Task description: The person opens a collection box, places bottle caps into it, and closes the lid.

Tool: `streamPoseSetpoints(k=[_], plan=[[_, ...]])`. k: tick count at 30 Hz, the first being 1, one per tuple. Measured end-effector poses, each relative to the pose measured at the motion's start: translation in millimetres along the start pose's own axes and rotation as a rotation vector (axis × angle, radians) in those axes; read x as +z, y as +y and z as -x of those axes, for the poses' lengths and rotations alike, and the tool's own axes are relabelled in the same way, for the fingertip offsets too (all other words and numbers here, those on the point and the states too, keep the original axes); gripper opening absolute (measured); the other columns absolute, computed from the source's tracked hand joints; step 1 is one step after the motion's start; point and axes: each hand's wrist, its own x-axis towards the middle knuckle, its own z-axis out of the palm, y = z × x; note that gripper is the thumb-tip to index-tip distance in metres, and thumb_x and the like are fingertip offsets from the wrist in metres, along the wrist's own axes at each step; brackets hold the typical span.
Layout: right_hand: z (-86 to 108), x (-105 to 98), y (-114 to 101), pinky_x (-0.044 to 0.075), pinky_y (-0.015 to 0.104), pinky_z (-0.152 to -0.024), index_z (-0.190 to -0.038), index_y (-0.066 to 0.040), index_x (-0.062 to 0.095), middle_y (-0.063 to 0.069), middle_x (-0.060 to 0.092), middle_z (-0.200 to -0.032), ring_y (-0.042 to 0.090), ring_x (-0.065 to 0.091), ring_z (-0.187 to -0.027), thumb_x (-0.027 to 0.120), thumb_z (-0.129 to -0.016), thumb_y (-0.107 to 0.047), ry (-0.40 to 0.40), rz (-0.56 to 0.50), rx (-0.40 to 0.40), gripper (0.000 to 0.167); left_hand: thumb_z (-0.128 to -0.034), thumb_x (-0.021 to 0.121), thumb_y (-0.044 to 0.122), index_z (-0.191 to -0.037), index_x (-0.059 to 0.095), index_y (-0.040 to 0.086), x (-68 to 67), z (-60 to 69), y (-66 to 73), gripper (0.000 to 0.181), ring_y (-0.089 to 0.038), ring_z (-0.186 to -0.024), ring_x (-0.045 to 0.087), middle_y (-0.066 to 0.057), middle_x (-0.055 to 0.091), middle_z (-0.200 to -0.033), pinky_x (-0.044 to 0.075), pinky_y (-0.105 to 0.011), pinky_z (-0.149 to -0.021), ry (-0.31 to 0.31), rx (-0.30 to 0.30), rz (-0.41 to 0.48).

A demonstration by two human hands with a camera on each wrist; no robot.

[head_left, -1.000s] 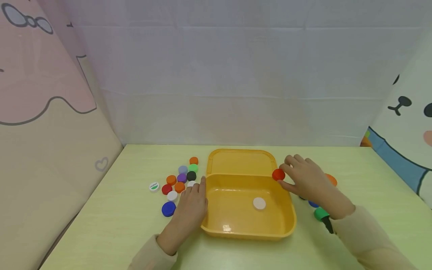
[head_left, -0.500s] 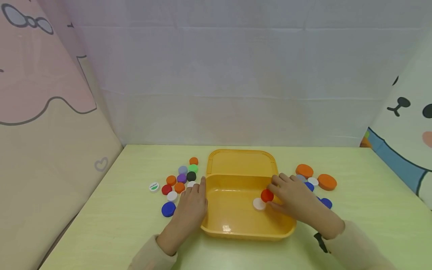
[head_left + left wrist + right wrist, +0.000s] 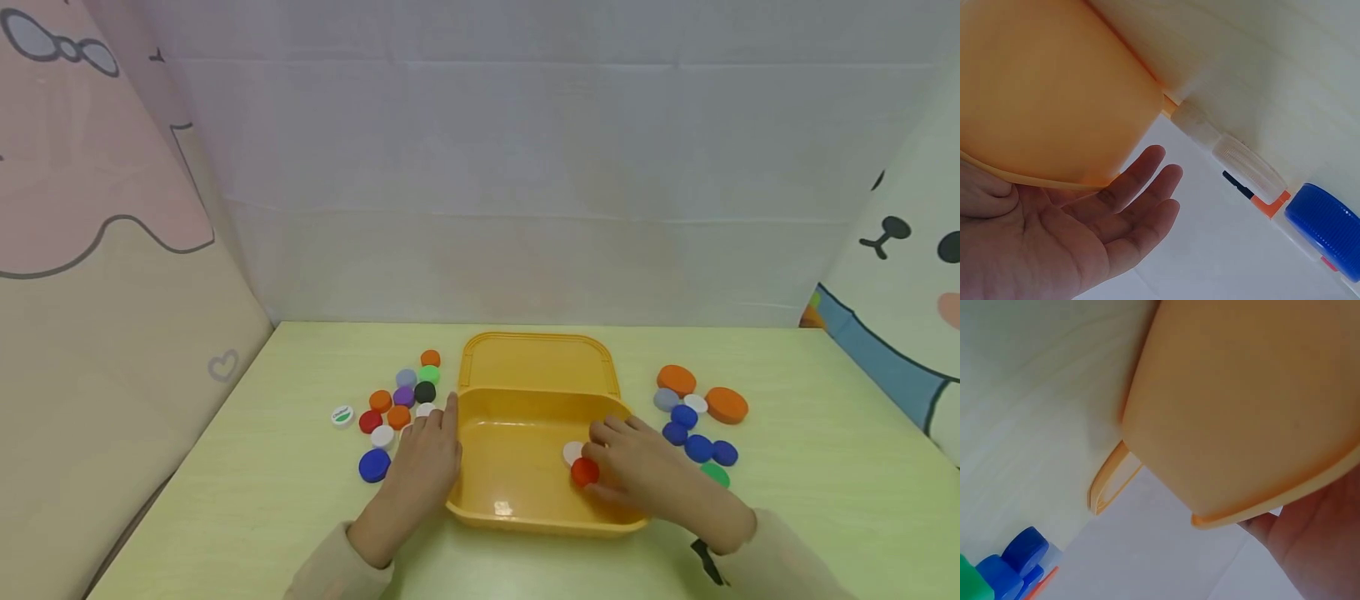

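A yellow box [image 3: 517, 475] stands open-topped with a white cap [image 3: 572, 452] and a red cap [image 3: 585, 472] inside, close together. My right hand [image 3: 652, 475] reaches over the right rim and pinches the red cap between thumb and fingers, low in the box. The left hand [image 3: 422, 462] rests at the left rim, index finger extended along it. In the left wrist view that hand [image 3: 1085, 231] touches the box edge, fingers loosely extended. The box wall [image 3: 1241, 412] hides the right fingertips in the right wrist view, where only part of the hand [image 3: 1325, 540] shows.
Several coloured caps lie left of the box, among them a blue cap [image 3: 374, 465] and a black cap [image 3: 425, 392]. To the right are orange caps [image 3: 726, 405], blue caps [image 3: 699, 448] and a green cap [image 3: 715, 476]. A yellow lid [image 3: 537, 362] adjoins the back rim.
My right hand has brought the red cap from above the right back corner into the box, down and left, beside the white cap. The left hand has stayed in place.
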Motion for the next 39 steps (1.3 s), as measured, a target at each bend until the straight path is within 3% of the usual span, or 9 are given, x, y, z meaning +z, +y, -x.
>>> streamPoseSetpoints(k=[17, 25, 29, 39], plan=[[-5.7, -7, 0, 0.027, 0.024, -0.063, -0.081, -0.019, 0.06, -0.01, 0.038, -0.074, 0.01, 0.034, -0.072, 0.066, -0.076, -0.048, -0.182, -0.066, -0.017, 0.03, -0.0921, 0.049, 0.021, -0.142, 0.028, 0.005, -1.1, -0.2, 0.3, 0.057, -0.029, -0.107, 0.051, -0.014, 0.054, -0.119, 0.042, -0.044, -0.096, -0.015, -0.013, 0.015], [-8.5, -5, -1, 0.029, 0.025, -0.064, -0.08, -0.019, 0.059, -0.009, 0.038, -0.074, 0.011, 0.035, -0.071, 0.068, -0.074, -0.049, -0.226, -0.054, 0.007, 0.031, -0.0924, 0.049, 0.021, -0.142, 0.028, 0.005, -2.4, 0.3, 1.4, 0.056, -0.029, -0.108, 0.051, -0.014, 0.054, -0.119, 0.042, -0.044, -0.096, -0.019, -0.019, 0.018], [-8.3, -5, -1, 0.029, 0.025, -0.063, -0.079, -0.02, 0.058, -0.009, 0.038, -0.074, 0.011, 0.035, -0.071, 0.067, -0.075, -0.048, -0.193, -0.04, -0.001, 0.03, -0.0925, 0.049, 0.021, -0.142, 0.028, 0.006, -3.0, 0.3, 2.4, 0.056, -0.029, -0.108, 0.05, -0.014, 0.054, -0.119, 0.042, -0.044, -0.096, -0.026, -0.025, 0.016], [-6.8, -18, 8, 0.036, 0.025, -0.063, -0.088, -0.016, 0.065, -0.005, 0.051, -0.083, 0.012, 0.044, -0.079, 0.07, -0.074, -0.042, -0.008, 0.021, -0.014, 0.03, -0.0924, 0.049, 0.021, -0.142, 0.028, 0.006, -2.1, 0.3, 2.0, 0.056, -0.028, -0.107, 0.05, -0.014, 0.054, -0.118, 0.042, -0.044, -0.095, -0.023, -0.024, 0.016]])
